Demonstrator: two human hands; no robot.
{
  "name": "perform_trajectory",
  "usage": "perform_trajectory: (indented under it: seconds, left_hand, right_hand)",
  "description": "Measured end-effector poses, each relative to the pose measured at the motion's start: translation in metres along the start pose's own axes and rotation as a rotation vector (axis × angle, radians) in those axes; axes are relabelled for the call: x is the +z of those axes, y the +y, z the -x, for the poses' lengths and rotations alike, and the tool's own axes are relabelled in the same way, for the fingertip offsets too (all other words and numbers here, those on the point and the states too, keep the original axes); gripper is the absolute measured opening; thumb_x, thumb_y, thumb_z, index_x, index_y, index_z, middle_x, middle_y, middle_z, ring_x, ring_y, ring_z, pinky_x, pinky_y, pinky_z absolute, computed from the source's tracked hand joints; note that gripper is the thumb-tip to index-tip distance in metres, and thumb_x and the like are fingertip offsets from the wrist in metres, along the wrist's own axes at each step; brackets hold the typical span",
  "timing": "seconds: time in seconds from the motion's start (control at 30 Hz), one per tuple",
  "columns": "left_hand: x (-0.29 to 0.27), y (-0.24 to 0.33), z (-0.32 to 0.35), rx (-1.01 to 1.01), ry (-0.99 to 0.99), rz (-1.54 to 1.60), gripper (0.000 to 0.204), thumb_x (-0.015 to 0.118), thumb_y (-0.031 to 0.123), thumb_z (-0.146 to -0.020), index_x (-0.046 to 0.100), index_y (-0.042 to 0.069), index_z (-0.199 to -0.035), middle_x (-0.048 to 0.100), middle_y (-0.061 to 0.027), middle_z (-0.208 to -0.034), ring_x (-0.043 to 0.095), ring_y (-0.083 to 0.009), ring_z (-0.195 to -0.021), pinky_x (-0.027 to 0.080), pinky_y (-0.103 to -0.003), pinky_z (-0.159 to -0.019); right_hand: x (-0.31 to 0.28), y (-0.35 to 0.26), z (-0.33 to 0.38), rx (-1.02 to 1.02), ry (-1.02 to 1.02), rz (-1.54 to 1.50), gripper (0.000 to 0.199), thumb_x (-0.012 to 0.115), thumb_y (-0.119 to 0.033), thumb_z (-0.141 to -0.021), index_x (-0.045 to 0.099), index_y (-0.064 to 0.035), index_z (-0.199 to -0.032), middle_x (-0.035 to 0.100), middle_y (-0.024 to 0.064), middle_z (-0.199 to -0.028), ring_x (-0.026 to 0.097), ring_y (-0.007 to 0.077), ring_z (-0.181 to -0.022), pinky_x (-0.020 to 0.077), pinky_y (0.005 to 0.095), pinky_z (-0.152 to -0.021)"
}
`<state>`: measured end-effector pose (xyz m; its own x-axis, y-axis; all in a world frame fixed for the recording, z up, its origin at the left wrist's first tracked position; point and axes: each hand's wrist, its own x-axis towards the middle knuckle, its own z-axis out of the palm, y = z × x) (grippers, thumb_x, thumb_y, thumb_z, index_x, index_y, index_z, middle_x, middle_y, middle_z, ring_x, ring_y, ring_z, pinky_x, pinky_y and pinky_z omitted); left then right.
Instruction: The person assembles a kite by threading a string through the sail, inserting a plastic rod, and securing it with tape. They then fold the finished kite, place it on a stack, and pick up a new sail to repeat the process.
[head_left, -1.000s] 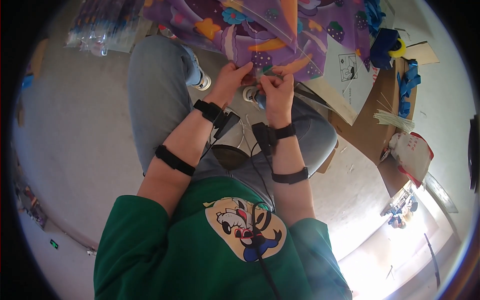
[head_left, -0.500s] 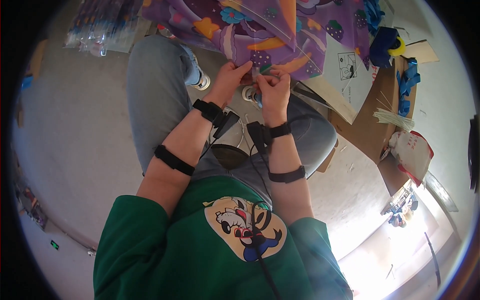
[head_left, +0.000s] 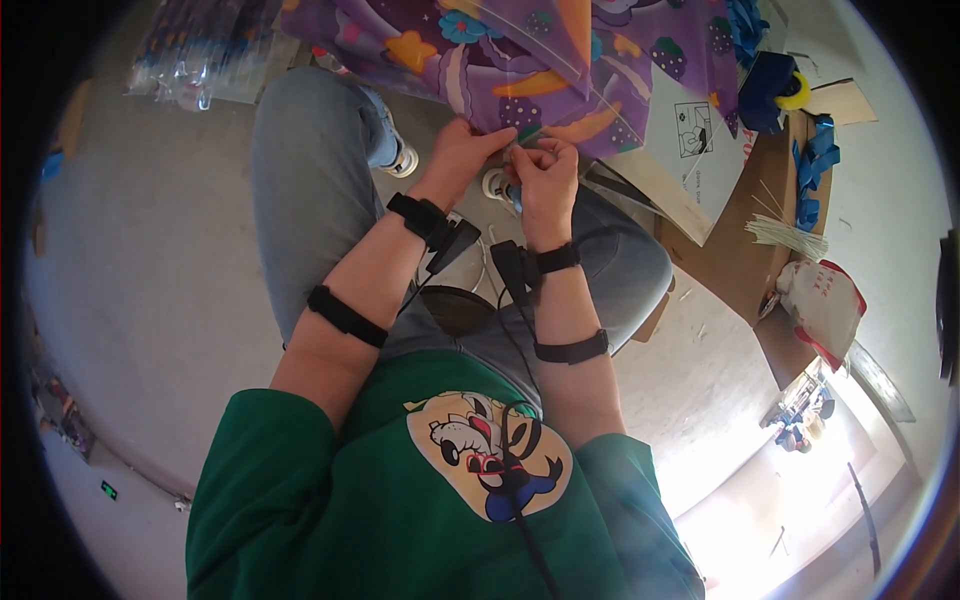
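Note:
A purple printed kite (head_left: 520,60) with orange, yellow and blue cartoon shapes lies spread over my knees at the top of the view. My left hand (head_left: 462,158) pinches its lower edge from the left. My right hand (head_left: 545,180) is closed on the same edge just to the right, fingers curled around a small part that I cannot make out. The two hands nearly touch. Black straps sit on both wrists and forearms, with small black devices at the wrists.
A cardboard box (head_left: 760,250) stands at right with a white instruction sheet (head_left: 690,140), thin wooden sticks (head_left: 785,235) and blue ribbon pieces (head_left: 815,165). A red-and-white bag (head_left: 825,305) lies beyond it. Clear plastic packets (head_left: 200,50) rest on the grey floor at upper left.
My right hand has crept up a little toward the kite's edge and closer to my left hand. The kite stays in place.

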<state>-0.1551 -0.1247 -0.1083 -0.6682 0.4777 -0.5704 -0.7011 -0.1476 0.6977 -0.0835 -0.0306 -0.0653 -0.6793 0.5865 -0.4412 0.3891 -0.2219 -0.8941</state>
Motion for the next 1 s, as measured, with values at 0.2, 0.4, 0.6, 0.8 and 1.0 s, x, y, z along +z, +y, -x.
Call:
perform_trajectory:
  seconds: [0.2,0.4,0.6,0.8,1.0]
  left_hand:
    - [0.004,0.005,0.004,0.039,-0.001,-0.041,0.026,0.069,0.01,-0.074,0.06,-0.003,-0.094,0.063,-0.007,-0.084,0.059,-0.0116,-0.071,0.047,-0.024,-0.063]
    - [0.009,0.007,0.014,0.043,0.051,-0.082,0.024,0.068,0.011,-0.076,0.061,0.004,-0.098,0.063,-0.0026,-0.085,0.057,-0.0111,-0.077,0.044,-0.024,-0.068]
    - [0.005,0.007,0.011,0.028,0.02,-0.074,0.022,0.069,0.012,-0.074,0.061,-0.001,-0.09,0.063,-0.0055,-0.078,0.058,-0.0117,-0.066,0.045,-0.024,-0.06]
    - [0.006,0.01,0.015,-0.038,0.001,-0.066,0.024,0.07,0.016,-0.075,0.06,0.005,-0.094,0.062,-0.0023,-0.082,0.056,-0.0106,-0.072,0.043,-0.024,-0.066]
    - [0.007,0.005,0.014,0.004,0.029,-0.001,0.021,0.07,0.013,-0.074,0.062,-0.001,-0.087,0.062,-0.0052,-0.077,0.058,-0.0123,-0.067,0.045,-0.025,-0.06]
  right_hand:
    - [-0.005,0.006,-0.001,0.039,0.022,0.063,0.036,0.065,-0.008,-0.079,0.038,0.0035,-0.099,0.06,0.0086,-0.069,0.057,0.0118,-0.057,0.0436,0.0226,-0.048]
    - [-0.01,-0.004,0.01,0.202,0.006,-0.044,0.039,0.063,-0.005,-0.08,0.038,0.0054,-0.107,0.058,0.0128,-0.086,0.059,0.0155,-0.065,0.0465,0.0251,-0.052]
    - [-0.018,0.003,0.025,0.131,0.146,0.054,0.025,0.06,-0.009,-0.083,0.047,0.0018,-0.102,0.06,0.0108,-0.088,0.058,0.013,-0.063,0.045,0.0236,-0.052]
    - [-0.006,0.0,0.029,0.278,-0.065,-0.226,0.015,0.052,-0.013,-0.089,0.059,0.0012,-0.089,0.062,0.0056,-0.076,0.057,0.0111,-0.059,0.0416,0.0211,-0.05]
    - [-0.003,0.006,0.023,0.368,-0.062,-0.372,0.016,0.053,-0.014,-0.089,0.059,0.0003,-0.094,0.063,0.0057,-0.079,0.057,0.0112,-0.06,0.0433,0.0216,-0.052]
